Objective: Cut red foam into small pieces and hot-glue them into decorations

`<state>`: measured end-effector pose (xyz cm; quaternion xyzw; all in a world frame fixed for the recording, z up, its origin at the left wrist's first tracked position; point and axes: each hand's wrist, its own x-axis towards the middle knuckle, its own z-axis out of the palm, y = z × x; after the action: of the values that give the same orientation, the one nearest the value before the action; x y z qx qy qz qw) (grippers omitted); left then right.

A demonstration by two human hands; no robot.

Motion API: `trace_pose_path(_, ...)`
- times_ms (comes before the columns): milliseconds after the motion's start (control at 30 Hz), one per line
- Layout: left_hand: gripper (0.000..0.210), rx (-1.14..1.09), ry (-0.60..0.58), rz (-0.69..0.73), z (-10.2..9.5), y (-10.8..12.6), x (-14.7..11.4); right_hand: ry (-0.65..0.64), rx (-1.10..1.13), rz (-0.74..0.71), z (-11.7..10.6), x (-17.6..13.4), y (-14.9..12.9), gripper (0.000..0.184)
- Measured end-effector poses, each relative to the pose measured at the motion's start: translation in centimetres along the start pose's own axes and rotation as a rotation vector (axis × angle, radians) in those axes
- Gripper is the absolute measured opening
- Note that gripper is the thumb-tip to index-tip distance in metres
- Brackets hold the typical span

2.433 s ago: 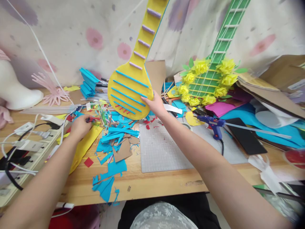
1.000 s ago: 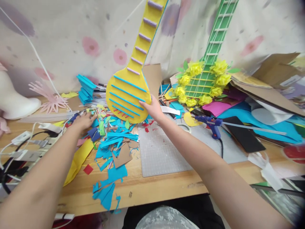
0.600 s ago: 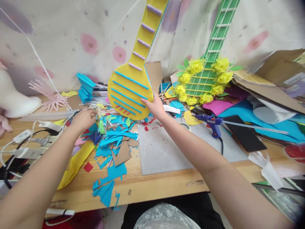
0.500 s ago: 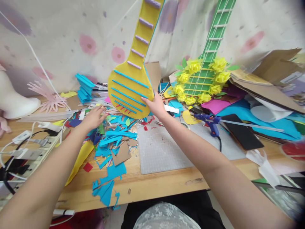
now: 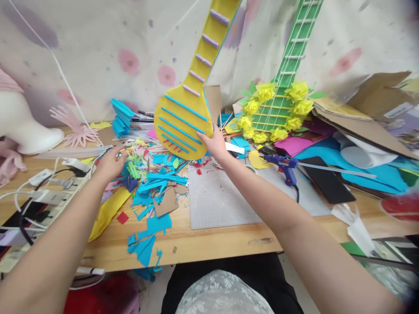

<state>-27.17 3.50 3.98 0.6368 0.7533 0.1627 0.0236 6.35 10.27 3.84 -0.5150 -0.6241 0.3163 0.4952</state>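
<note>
My right hand [image 5: 214, 143] grips the lower right edge of a yellow craft lute [image 5: 176, 117], with the thumb on its front. Blue strips cross the lute's round body, short red pieces sit near its bottom, and lilac bars run up its neck. It stands tilted, its top beyond the upper edge of the view. To the left, my left hand [image 5: 111, 163] hovers with loosely bent fingers apart, and I see nothing in it. Beside that hand lies a heap of blue, green and yellow paper scraps [image 5: 163, 179].
A green craft lute [image 5: 273, 113] with yellow paper flowers leans at the back. Right of the grey cutting mat [image 5: 225, 205] are a blue glue gun [image 5: 284, 165] and a black phone [image 5: 327, 179]. Power strips with cables [image 5: 62, 192] line the left side; cardboard [image 5: 366, 126] is piled right.
My left hand has moved left, away from the lute, over the scraps. The right hand keeps its hold on the lute. The whole view has shifted slightly.
</note>
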Motion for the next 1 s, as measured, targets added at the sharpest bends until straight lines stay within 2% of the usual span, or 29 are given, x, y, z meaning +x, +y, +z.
trace_pose_path(33, 0.047, -0.019, 0.036, -0.046, -0.4, 0.6, -0.3, 0.006, 0.009, 0.003, 0.3, 0.0, 0.1, 0.054)
trace_pose_path(100, 0.048, -0.059, 0.067, -0.051, -0.9, 2.0, -0.9, 0.012, 0.035, 0.004, 1.1, 0.1, 0.2, 0.053)
trace_pose_path(167, 0.052, -0.103, 0.061, 0.032, -0.9, 3.9, -1.8, 0.004, 0.06, 0.017, 2.2, 0.4, 0.2, 0.052)
trace_pose_path(200, 0.055, -0.113, 0.045, 0.123, -0.7, 4.9, -2.4, -0.009, 0.068, 0.027, 2.8, 0.7, 0.1, 0.05)
trace_pose_path(300, 0.065, -0.106, -0.061, 0.366, 0.6, 8.0, -4.8, -0.061, 0.073, 0.048, 4.5, 1.3, -0.2, 0.047)
trace_pose_path(333, 0.071, -0.086, -0.104, 0.407, 1.2, 8.8, -5.6, -0.074, 0.069, 0.054, 4.9, 1.5, -0.3, 0.046)
trace_pose_path(467, 0.087, 0.027, -0.249, 0.355, 3.6, 10.4, -8.1, -0.084, 0.028, 0.088, 6.1, 2.2, -0.6, 0.044)
trace_pose_path(600, 0.097, -0.01, -0.317, 0.399, 4.7, 9.7, -8.4, -0.09, -0.02, 0.118, 6.5, 2.7, -0.7, 0.043)
trace_pose_path(800, 0.099, 0.016, -0.358, 0.395, 4.3, 6.3, -6.4, -0.097, -0.023, 0.108, 6.5, 3.9, -0.9, 0.041)
trace_pose_path(900, 0.102, 0.033, -0.333, 0.371, 3.7, 4.2, -5.2, -0.112, -0.029, 0.085, 6.6, 4.5, -1.1, 0.044)
trace_pose_path(1000, 0.102, 0.062, -0.237, 0.328, 3.4, 2.6, -4.2, -0.158, -0.048, 0.069, 6.9, 4.9, -1.3, 0.044)
